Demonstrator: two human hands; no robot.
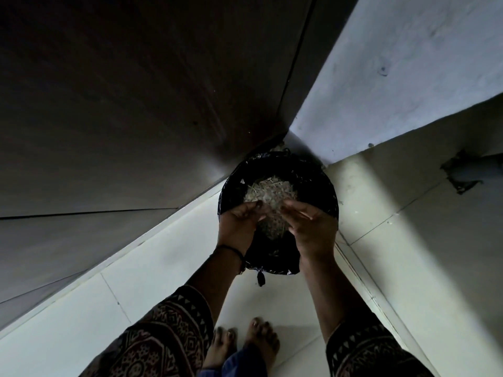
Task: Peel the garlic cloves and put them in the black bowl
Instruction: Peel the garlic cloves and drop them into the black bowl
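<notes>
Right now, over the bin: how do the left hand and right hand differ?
The left hand has a black band at its wrist; the right hand has none. The left hand's fingers curl inward; the right hand shows its back, fingers reaching toward the left one. Both hang over the black-lined bin holding pale scraps.

Home corner: tiled floor [163,281], lined bin [313,175], bare feet [261,341].

Bin liner [326,191] black; peelings [268,190] pale straw; sleeves [168,338] dark, maroon geometric print, white-triangle cuffs; floor tiles [163,268] off-white.
</notes>
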